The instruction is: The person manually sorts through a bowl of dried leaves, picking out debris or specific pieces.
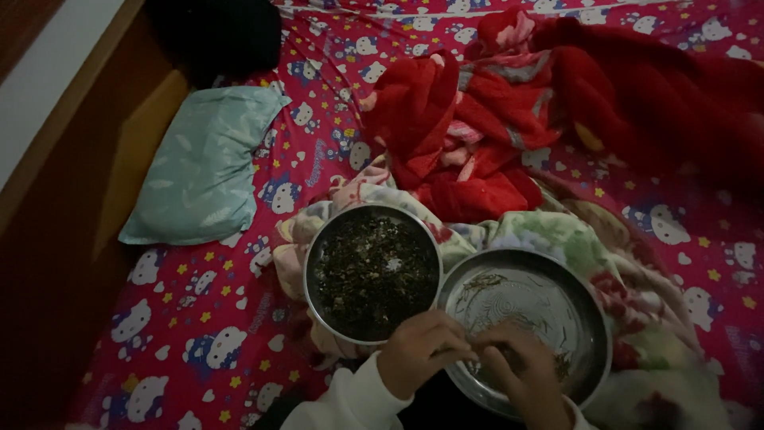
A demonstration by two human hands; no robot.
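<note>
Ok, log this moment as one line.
left hand: pinching small bit by dark-filled bowl | right hand: fingertips meeting left, over steel plate | base: floral blanket

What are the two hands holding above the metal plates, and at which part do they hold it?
Both hands, left and right, pinch something thin between their fingers over the near plate. It is too small and dark to identify.
</note>
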